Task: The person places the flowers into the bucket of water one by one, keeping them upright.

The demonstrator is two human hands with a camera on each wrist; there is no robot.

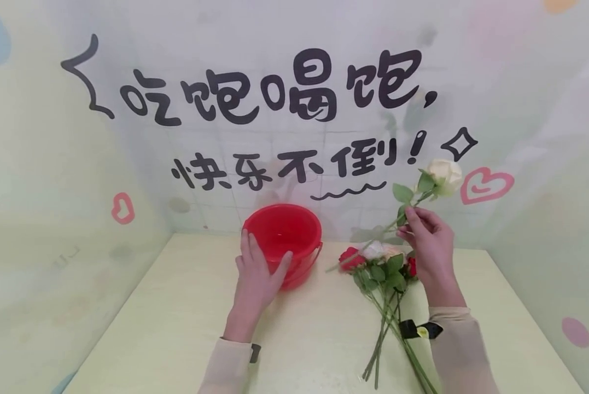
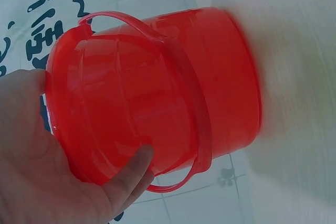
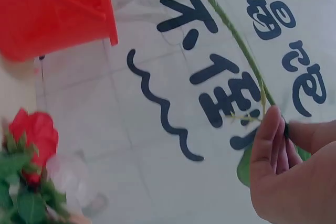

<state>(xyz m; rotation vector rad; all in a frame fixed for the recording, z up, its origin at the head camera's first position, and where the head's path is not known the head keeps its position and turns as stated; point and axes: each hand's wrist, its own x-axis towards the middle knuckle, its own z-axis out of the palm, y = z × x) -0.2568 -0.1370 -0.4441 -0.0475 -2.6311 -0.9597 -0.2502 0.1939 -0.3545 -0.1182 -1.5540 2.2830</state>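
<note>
My left hand (image 1: 255,273) rests on the near left side of a red plastic bucket (image 1: 304,268), its fingers spread along the outer wall and the thumb at the rim. In the left wrist view, the bucket (image 2: 126,93) shows its hanging handle (image 2: 199,114). My right hand (image 1: 432,246) pinches the stem of a cream-white rose (image 1: 445,175) near its leaves, with the bloom up to the right. The stem (image 3: 231,27) slants away from the fingers in the right wrist view. Below that hand, a bunch of several artificial flowers (image 1: 380,273) lies on the table.
The pale table (image 1: 166,328) ends at a wall (image 1: 284,33) printed with black characters. Loose green stems (image 1: 380,350) reach toward the table's near edge. A red rose (image 1: 350,258) lies to the right of the bucket. Side walls (image 1: 560,219) enclose the table.
</note>
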